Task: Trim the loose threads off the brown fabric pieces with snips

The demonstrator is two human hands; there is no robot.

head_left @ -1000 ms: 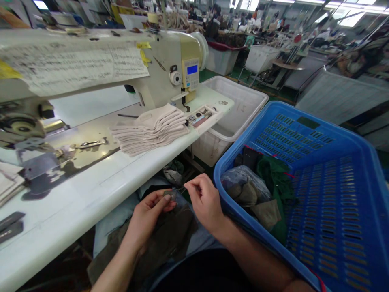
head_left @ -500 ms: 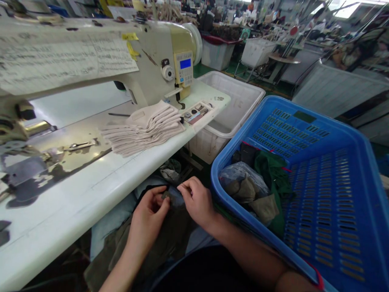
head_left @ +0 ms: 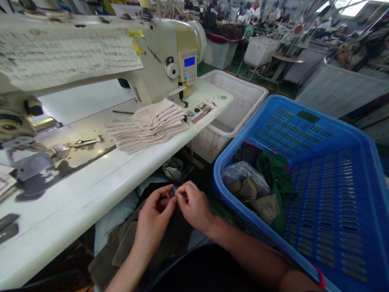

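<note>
In the head view, my left hand (head_left: 156,211) pinches a small piece of dark olive fabric (head_left: 171,193) between thumb and fingers, above my lap. My right hand (head_left: 194,205) is closed in a pinch right beside it, its fingertips meeting my left thumb at the edge of the piece. Whatever lies between the right fingertips is too small to make out. Below both hands, more olive cloth (head_left: 126,245) is draped over my lap, partly covered by my left wrist and forearm.
A sewing machine (head_left: 158,56) stands on the white table (head_left: 100,190) at left, with a stack of beige fabric pieces (head_left: 148,127) on it. At right, a blue basket (head_left: 322,243) holds green and olive cloth and a plastic bag (head_left: 243,174). A white bin (head_left: 209,142) is behind.
My right hand has moved left, closing the gap, and now touches my left hand at the fabric piece. The view has shifted slightly, revealing more of the table's left side.
</note>
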